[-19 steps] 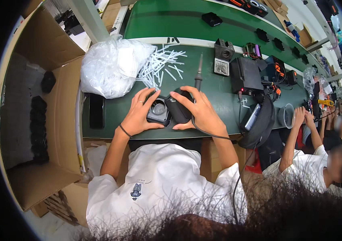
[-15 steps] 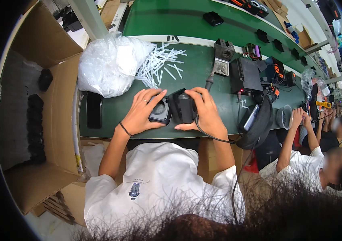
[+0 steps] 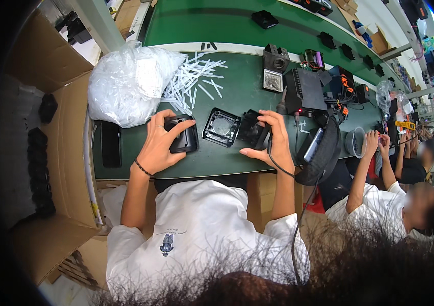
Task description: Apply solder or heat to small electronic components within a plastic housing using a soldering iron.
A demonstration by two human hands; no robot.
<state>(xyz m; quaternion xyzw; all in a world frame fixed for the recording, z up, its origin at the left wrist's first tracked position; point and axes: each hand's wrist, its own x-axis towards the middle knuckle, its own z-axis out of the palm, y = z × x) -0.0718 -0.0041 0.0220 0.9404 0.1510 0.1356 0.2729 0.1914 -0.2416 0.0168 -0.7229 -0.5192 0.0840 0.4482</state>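
Note:
My left hand [image 3: 160,145] is closed round a black housing [image 3: 188,138] near the bench's front. An open black square housing [image 3: 212,130] with a round middle lies flat between my hands, touching neither. My right hand [image 3: 278,145] grips a second black part [image 3: 252,127] with its upper fingers, thumb stretched out below. A soldering iron [image 3: 281,106] is just behind that hand, its cable running down beside my fingers. Beyond my left hand lie a large bag of plastic [image 3: 120,86] and a loose pile of white strips [image 3: 194,79]. A black phone-like slab [image 3: 111,145] lies left.
A cardboard box [image 3: 66,153] holding black parts stands left. Rightward are a soldering stand [image 3: 275,59], a black power unit [image 3: 303,92], a mesh pouch [image 3: 321,158], a plastic tub [image 3: 354,143] and a co-worker [image 3: 360,204]. A green belt [image 3: 201,20] runs behind the bench [image 3: 150,170].
My hands have moved apart, the left leftward and the right rightward, each with a black part. The open square housing now shows on the bench between them.

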